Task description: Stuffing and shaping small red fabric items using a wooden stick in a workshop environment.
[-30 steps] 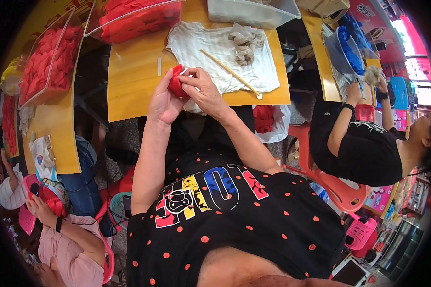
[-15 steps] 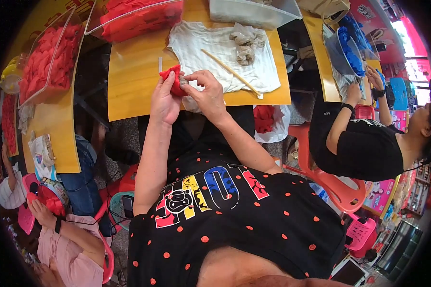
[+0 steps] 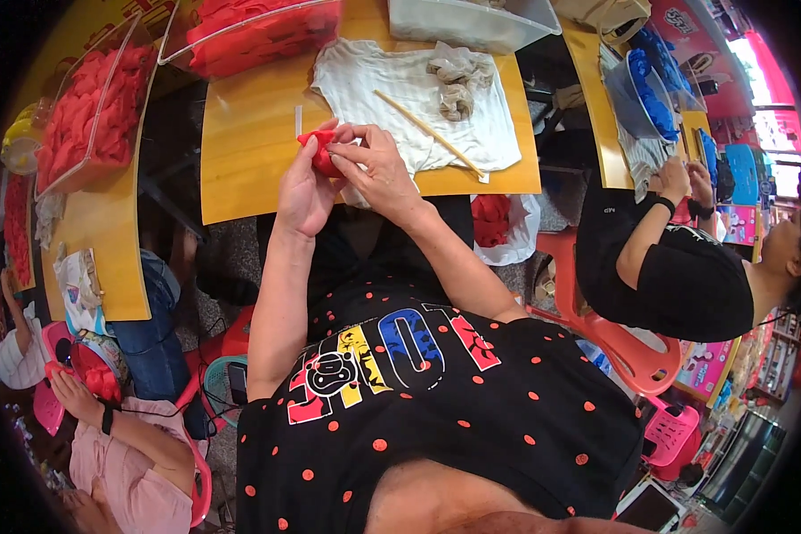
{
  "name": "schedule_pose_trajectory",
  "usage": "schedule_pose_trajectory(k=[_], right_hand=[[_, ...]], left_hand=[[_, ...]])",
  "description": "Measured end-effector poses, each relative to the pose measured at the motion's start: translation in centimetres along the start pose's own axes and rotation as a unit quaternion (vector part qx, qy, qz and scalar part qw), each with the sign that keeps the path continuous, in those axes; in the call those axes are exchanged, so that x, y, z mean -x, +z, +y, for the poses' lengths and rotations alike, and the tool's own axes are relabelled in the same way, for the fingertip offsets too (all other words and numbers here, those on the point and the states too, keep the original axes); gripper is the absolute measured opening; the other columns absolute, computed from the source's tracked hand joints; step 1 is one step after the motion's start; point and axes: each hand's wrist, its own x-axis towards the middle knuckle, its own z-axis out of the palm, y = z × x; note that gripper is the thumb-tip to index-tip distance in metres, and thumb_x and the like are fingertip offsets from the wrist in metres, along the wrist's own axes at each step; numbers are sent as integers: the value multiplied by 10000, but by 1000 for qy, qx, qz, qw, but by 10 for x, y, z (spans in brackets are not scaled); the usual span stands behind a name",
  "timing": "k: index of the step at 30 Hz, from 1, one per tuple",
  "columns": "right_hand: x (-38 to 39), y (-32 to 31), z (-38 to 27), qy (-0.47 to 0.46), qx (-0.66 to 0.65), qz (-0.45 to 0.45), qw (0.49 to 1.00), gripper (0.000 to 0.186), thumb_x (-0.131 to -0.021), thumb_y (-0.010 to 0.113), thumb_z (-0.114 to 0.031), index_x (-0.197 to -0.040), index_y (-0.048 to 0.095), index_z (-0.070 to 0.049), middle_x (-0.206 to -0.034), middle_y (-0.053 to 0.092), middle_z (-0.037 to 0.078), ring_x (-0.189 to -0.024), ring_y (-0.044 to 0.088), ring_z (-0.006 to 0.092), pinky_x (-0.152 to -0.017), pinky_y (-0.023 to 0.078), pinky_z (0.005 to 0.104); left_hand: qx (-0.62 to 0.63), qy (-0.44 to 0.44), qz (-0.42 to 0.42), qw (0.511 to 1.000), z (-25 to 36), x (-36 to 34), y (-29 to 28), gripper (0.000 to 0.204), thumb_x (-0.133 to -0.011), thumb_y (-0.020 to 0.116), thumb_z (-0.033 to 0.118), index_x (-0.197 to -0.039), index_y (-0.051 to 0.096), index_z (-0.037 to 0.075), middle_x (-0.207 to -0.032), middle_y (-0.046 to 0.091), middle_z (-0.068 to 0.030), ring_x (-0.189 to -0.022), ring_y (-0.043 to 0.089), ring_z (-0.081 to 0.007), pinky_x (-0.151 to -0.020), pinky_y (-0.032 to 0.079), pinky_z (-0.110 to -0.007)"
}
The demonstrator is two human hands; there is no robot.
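Note:
My left hand (image 3: 303, 185) grips a small red fabric piece (image 3: 320, 155) above the near edge of the yellow table (image 3: 240, 169). My right hand (image 3: 376, 173) pinches the same piece from the right, its fingers closed against it. Just behind my hands lies a crumpled white cloth (image 3: 365, 71) with a thin wooden stick (image 3: 427, 133) and bunched grey-beige material (image 3: 461, 80) on it. A short pale strip (image 3: 298, 120) lies left of the cloth.
Clear bins of red fabric (image 3: 89, 125) stand at the far left and back, another bin (image 3: 463, 22) at back right. At right a co-worker in black (image 3: 685, 276) works by a tub of blue pieces (image 3: 650, 98); another in pink (image 3: 142, 454) sits lower left.
My fingers have shifted on the red piece, the right ones now further over it. The right-hand co-worker's hands have moved lower, and the beige bundle once held there is out of sight.

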Motion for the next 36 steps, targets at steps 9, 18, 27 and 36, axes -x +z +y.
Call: schedule_pose_trajectory(k=[9, 18, 27, 36], right_hand=[[-3, 5, -5, 52, -139, 8, 989, 325, -728, 640, -4, -1041, 554, -10, -1011, 570, 116, -852, 594, 219, -752, 484, 293], [-74, -3, -61, -33, -292, 87, 952, 541, -712, 687, 19, -1196, 457, -58, -869, 578, 87, -771, 596, 175, -683, 478, 269], [-59, 50, -19, -25, -124, -27, 992, 480, -731, 624, 53, -1184, 501, -52, -911, 574, 135, -819, 587, 256, -729, 487, 320], [-53, 41, -8, -81, -38, -168, 982, 390, -741, 592, 46, -1109, 563, -80, -928, 592, 127, -830, 602, 279, -702, 490, 317]], left_hand=[[59, 65, -23, 996, -2, 1, 2, 420, -956, 416, 290, -1312, 384, 69, -1256, 489, -61, -1053, 501, -180, -883, 430, -340], [47, 207, 64, 975, 46, 40, -41, 389, -941, 452, 298, -1283, 416, 115, -1286, 451, -83, -1180, 421, -207, -998, 353, -396], [31, 233, 134, 963, 55, 73, -78, 284, -948, 437, 228, -1176, 503, 73, -1227, 505, -73, -1111, 477, -197, -936, 401, -363], [-334, 314, 174, 872, 54, 49, -57, 418, -858, 568, 37, -1261, 456, 12, -1200, 515, -74, -1161, 446, -167, -963, 374, -288]])
